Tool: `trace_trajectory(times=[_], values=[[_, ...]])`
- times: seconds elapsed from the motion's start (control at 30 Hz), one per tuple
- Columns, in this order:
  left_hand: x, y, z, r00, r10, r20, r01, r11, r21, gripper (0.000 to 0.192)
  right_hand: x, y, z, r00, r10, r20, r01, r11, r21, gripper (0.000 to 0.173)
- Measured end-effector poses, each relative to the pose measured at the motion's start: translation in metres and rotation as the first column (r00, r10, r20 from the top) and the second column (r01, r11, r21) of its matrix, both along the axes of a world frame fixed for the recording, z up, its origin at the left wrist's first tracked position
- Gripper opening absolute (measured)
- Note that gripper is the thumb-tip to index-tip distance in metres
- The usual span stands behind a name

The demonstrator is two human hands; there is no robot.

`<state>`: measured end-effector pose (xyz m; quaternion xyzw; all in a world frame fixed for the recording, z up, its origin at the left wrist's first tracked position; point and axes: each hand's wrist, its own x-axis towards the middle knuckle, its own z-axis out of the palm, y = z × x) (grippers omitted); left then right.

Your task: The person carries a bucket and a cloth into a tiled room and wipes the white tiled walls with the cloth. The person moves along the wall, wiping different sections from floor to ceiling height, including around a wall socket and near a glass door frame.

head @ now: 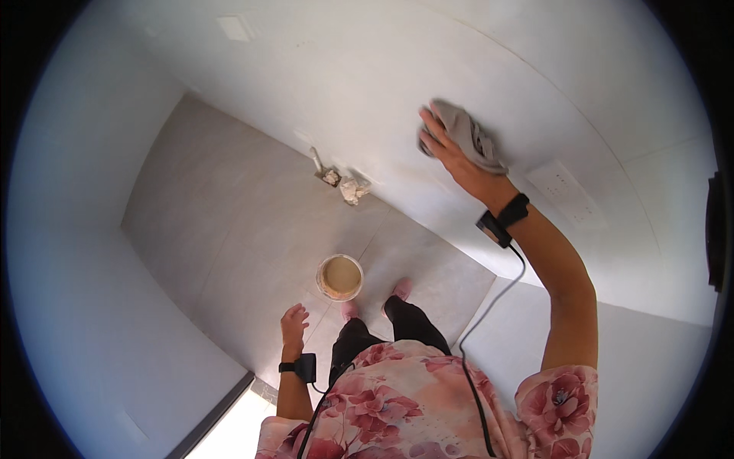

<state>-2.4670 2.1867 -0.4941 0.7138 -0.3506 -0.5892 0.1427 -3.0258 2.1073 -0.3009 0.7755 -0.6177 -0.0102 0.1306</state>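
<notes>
My right hand point(459, 163) presses a bunched grey cloth point(471, 135) against the pale wall point(367, 74), its fingers spread over the cloth's left side. Just below and to the right of that hand is a white wall socket panel point(565, 192). My left hand point(294, 324) hangs over the floor with loosely curled fingers and nothing in it. A white bucket point(340, 277) of cloudy, brownish liquid stands on the floor tiles near my feet, above and to the right of the left hand in the picture.
By the foot of the wall, a short white pipe point(316, 159) rises from a floor opening beside crumpled pale material point(352, 190). A white switch plate point(235, 27) is at the upper left. A dark door threshold point(212, 416) borders the lower left. Cables run from both wrist devices.
</notes>
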Motion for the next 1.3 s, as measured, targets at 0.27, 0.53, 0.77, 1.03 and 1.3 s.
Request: trace_trajectory(times=[0.27, 0.53, 0.77, 1.03, 1.3], values=[[0.013, -0.008, -0.012, 0.989, -0.147, 0.027, 0.148, 0.989, -0.016, 0.044, -0.044, 0.161, -0.032, 0.495, 0.063, -0.866, 0.118, 0.983, 0.139, 0.047], [0.009, 0.000, -0.017, 0.990, -0.141, -0.006, 0.141, 0.989, 0.044, 0.043, -0.079, 0.241, -0.036, 0.929, -0.348, 0.123, 0.277, 0.877, 0.392, 0.047], [-0.021, -0.006, 0.007, 0.985, -0.171, -0.022, 0.171, 0.985, -0.002, 0.041, 0.005, 0.060, -0.074, 0.912, 0.041, -0.407, 0.006, 0.993, 0.114, 0.047], [-0.006, -0.012, 0.031, 0.995, -0.096, 0.036, 0.096, 0.995, 0.015, 0.041, -0.015, 0.105, -0.093, 0.986, -0.142, 0.091, 0.126, 0.978, 0.167, 0.049], [0.037, -0.006, 0.001, 0.997, -0.059, 0.057, 0.057, 0.998, 0.030, 0.041, -0.044, 0.200, -0.139, 0.987, -0.150, 0.059, 0.128, 0.954, 0.273, 0.044]])
